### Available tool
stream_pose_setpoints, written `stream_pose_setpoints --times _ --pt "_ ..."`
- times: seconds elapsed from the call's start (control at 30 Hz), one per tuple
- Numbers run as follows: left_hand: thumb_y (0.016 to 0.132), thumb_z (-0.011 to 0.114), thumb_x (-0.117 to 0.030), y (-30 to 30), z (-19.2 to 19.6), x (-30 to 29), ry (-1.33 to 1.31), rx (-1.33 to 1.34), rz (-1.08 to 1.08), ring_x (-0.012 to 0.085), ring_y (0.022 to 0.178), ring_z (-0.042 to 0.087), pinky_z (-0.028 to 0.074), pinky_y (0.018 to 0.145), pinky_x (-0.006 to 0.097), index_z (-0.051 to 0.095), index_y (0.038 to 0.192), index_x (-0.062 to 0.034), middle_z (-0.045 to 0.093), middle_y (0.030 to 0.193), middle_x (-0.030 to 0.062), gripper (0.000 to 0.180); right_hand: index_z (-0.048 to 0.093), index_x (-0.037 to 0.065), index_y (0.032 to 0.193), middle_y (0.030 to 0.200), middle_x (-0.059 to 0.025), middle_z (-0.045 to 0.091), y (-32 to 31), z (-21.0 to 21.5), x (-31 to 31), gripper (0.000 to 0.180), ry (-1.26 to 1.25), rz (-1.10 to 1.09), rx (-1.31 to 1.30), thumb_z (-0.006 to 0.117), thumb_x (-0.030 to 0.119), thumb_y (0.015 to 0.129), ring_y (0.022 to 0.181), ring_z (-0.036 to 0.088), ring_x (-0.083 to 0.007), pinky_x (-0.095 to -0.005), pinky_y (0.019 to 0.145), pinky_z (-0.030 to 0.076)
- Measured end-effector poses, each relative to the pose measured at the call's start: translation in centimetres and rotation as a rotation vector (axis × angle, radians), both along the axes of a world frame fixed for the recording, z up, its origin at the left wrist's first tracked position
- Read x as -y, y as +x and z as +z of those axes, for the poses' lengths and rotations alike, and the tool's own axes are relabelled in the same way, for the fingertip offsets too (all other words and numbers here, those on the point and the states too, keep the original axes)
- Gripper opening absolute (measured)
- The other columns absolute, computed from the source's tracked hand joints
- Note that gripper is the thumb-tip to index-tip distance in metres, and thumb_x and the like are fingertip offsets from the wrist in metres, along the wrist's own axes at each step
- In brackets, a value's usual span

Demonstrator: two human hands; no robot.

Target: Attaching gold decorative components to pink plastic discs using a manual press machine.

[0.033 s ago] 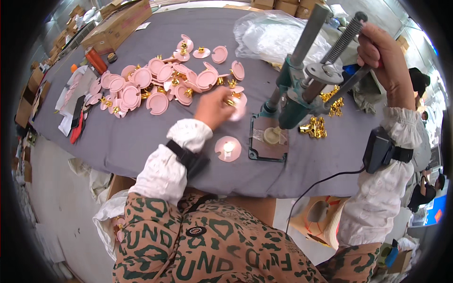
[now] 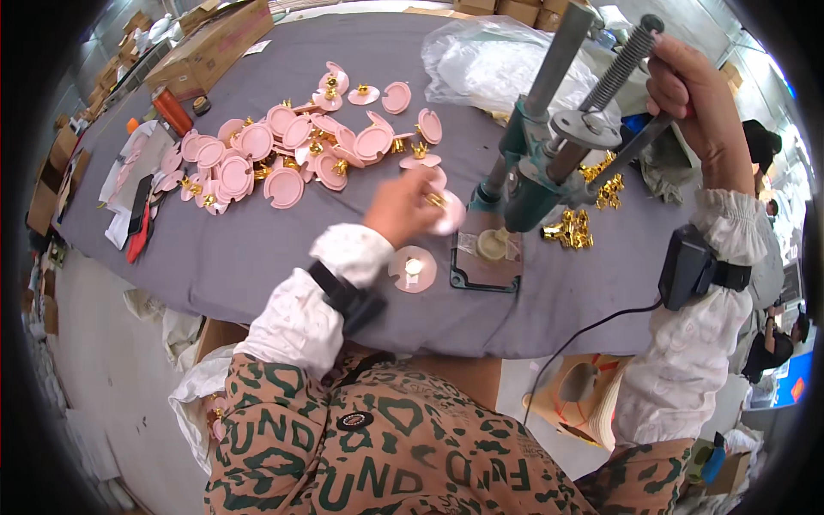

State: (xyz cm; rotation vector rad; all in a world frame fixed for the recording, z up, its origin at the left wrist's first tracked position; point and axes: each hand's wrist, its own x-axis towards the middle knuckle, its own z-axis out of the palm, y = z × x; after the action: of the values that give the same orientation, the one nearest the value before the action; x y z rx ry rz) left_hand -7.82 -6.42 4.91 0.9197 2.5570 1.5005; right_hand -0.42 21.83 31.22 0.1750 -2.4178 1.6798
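Observation:
A pink notched disc with a gold clip [image 2: 448, 218] is pinched in my left hand [image 2: 400, 204], just left of a green hand press [image 2: 534, 193]. My right hand [image 2: 697, 101] is closed around the upper end of the press lever [image 2: 633, 156], high at the right. On the press base [image 2: 468, 279] sits a pale round seat [image 2: 493, 245] with clear tape around it. One more pink disc with a shiny centre [image 2: 412, 270] lies flat on the cloth below my left hand. Behind it spreads a heap of pink discs with gold clips [image 2: 256, 142].
Loose gold clips [image 2: 568, 230] lie right of the press. Clear plastic film [image 2: 476, 56] is bunched behind it. A phone [image 2: 137, 215], an orange cylinder [image 2: 173, 112] and a cardboard box [image 2: 210, 51] stand or lie at the left. A black cable [image 2: 592, 326] hangs from my right wrist device.
My left hand has moved right and slightly nearer, carrying the pink disc toward the press base. My right hand stays on the lever.

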Motion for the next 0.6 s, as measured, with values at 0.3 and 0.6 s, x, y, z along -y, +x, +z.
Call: stream_pose_setpoints --times 0.3,0.6 --pt "0.068 0.075 -0.012 3.4 -2.4 -5.9 -0.051 -0.08 -0.127 0.0316 0.083 0.067 0.053 0.076 0.036 0.046 0.118 -0.0013 0.069 0.093 0.017 0.059 0.062 -0.001 0.092 0.052 0.0058 0.039 1.4 0.2 3.2 0.023 -0.013 -0.122 -0.036 0.049 0.018 0.094 0.043 0.033 -0.0056 -0.0223 0.048 0.036" --pt "0.064 0.074 -0.007 2.8 -0.4 -7.5 -0.168 0.008 -0.297 0.0372 0.088 0.065 0.052 0.079 0.039 0.039 0.125 -0.0002 0.068 0.093 0.018 0.07 0.058 0.003 0.083 0.052 0.0071 0.038 -1.1 1.8 1.5 0.021 -0.017 -0.136 0.147 0.045 0.013 0.095 0.043 0.033 -0.0065 -0.0229 0.044 0.029"
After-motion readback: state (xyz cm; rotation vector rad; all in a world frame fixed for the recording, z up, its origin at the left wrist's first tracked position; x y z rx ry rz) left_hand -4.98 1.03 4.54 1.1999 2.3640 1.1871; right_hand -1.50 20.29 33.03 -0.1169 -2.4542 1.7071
